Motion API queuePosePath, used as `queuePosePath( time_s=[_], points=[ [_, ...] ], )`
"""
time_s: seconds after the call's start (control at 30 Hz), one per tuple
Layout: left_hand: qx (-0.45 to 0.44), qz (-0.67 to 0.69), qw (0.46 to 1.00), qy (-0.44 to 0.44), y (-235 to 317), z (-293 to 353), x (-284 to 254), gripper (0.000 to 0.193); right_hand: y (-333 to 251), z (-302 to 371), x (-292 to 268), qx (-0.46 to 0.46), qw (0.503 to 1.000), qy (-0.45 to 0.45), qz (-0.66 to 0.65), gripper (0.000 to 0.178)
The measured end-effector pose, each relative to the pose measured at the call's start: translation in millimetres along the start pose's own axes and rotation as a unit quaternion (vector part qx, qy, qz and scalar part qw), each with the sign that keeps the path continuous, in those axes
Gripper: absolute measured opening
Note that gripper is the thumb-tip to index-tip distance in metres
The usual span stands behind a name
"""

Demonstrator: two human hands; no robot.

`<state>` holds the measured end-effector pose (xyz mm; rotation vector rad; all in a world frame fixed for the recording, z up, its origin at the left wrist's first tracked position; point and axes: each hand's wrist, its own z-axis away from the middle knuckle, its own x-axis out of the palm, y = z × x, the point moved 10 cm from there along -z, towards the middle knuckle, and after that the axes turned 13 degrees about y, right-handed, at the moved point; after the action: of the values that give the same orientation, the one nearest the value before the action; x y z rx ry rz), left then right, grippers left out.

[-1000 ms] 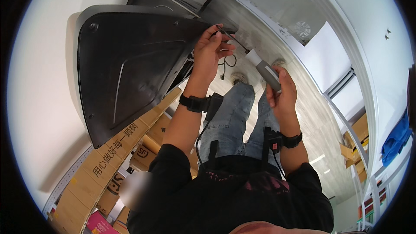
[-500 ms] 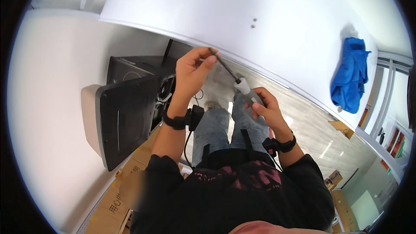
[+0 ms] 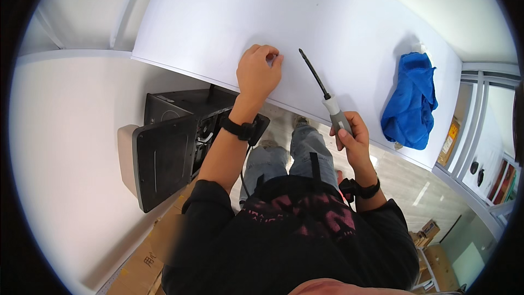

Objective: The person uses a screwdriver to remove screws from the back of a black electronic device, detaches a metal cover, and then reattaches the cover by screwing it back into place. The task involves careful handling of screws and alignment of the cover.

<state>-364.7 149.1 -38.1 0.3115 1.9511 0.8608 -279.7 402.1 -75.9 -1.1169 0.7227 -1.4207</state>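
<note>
My right hand (image 3: 353, 135) grips the grey handle of a screwdriver (image 3: 335, 113), whose dark shaft points up and to the left over the white table (image 3: 218, 16). Nothing touches the screwdriver's tip. At the near part of the tabletop is my left hand (image 3: 258, 72), with its fingers curled and the thumb close to the fingertips. Something small may be in that pinch, but I cannot make it out. A blue cloth (image 3: 410, 101) lies crumpled on the table to the right of my right hand.
Below the table's left end stands a black cabinet-like device (image 3: 166, 158), its panel swung out and inner parts showing. Cardboard boxes (image 3: 139, 262) lie at the lower left. Shelving with a white frame (image 3: 475, 120) borders the table's right end.
My left hand has left the screwdriver's tip and reached onto the table, where two small screws lay; they no longer show. The screwdriver has tilted more upright. The view has shifted.
</note>
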Motion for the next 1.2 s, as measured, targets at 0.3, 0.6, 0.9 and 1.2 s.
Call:
queuePosePath(
  time_s=[0.3,0.6,0.9,1.2],
  points=[
    [-0.290,0.288,0.912,-0.048,-27.5,0.9,2.8,0.012,-23.9,-20.2,15.0,0.004,0.999,-0.043,0.017,0.033],
    [-0.389,0.667,0.635,-0.023,-59.4,37.5,-66.4,0.017,-19.1,-22.4,92.9,-0.004,0.978,-0.165,0.129,0.034],
    [-0.383,0.667,0.628,0.115,-133.4,127.2,-174.3,0.015,30.6,25.2,175.9,0.057,0.941,-0.296,0.157,0.037],
    [-0.447,0.538,0.677,0.230,-216.7,286.8,-254.0,0.016,104.3,119.4,230.5,-0.050,0.894,-0.341,0.287,0.037]
  ],
)
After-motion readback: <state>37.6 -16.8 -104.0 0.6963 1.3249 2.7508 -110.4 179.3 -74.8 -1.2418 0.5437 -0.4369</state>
